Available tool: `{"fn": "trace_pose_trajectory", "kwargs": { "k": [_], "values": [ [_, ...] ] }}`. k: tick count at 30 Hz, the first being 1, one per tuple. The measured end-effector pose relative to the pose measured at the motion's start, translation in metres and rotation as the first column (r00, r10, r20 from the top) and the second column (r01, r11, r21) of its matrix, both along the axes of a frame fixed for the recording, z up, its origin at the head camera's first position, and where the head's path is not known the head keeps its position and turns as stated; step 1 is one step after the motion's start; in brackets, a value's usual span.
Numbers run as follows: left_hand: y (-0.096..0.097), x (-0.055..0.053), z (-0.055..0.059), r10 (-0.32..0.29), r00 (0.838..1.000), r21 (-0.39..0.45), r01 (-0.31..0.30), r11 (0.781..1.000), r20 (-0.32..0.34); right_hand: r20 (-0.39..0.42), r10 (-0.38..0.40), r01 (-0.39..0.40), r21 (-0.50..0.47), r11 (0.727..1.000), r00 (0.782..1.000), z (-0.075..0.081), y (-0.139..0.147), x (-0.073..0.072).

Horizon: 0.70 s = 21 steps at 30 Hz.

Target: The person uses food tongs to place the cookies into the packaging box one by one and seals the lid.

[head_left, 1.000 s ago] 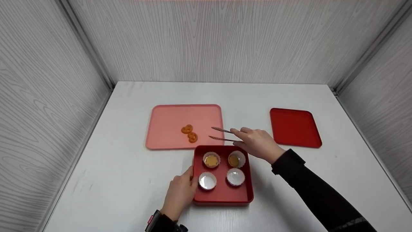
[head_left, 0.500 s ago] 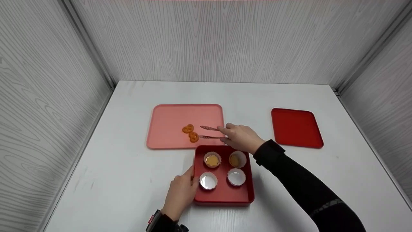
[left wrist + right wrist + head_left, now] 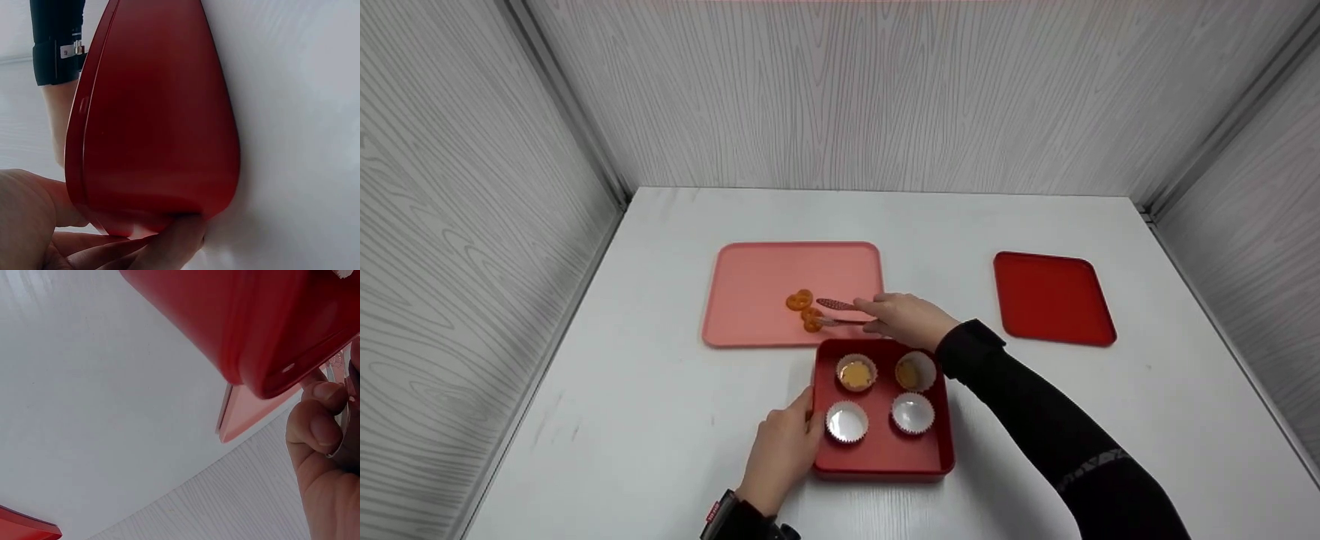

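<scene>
Right hand (image 3: 911,319) pinched the tongs (image 3: 835,304), tips spread apart, lower tip right at the nearer pretzel (image 3: 810,315) on the pink tray (image 3: 765,270); contact I couldn't tell. To my mind, this wanted tips low, one each side, then a soft squeeze, sparing the farther pretzel (image 3: 799,301) crowding it. Left hand (image 3: 781,446) gripped the red box (image 3: 885,454) by its side wall. Box rim close by my knuckles, tight there; more room leftward across the tray!

Metal tongs (image 3: 835,304) pointed left at mid-frame, arms apart, one tip at the lower orange pretzel (image 3: 811,324); the red box (image 3: 885,454) sat upright, lower centre.
</scene>
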<state>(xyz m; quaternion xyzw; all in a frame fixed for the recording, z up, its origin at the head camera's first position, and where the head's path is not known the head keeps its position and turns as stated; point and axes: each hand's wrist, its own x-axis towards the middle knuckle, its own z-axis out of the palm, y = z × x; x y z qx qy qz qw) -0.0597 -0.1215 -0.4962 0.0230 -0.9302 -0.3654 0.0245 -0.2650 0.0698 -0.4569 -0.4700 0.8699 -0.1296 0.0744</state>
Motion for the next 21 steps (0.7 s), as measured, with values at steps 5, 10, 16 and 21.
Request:
{"fn": "trace_pose_trajectory", "kwargs": {
  "k": [5,10,16,21],
  "values": [
    [0.001,0.0,0.0,0.005,1.0,-0.01,-0.005,1.0,-0.019,-0.054,0.04,-0.04,0.002,0.999,0.998,0.001,-0.007,-0.002],
    [0.001,0.001,0.0,0.006,1.0,-0.011,-0.007,1.0,-0.019,-0.091,0.033,-0.028,0.05,0.998,0.995,0.004,-0.014,0.0],
    [0.002,0.001,0.0,0.011,1.0,-0.02,-0.012,1.0,-0.007,-0.069,-0.008,0.015,0.106,0.994,0.998,0.009,-0.02,0.003],
    [0.002,0.0,0.0,0.015,1.0,-0.017,-0.015,1.0,-0.003,-0.077,-0.039,0.05,0.147,0.988,0.996,0.013,-0.019,0.005]
  ]
}}
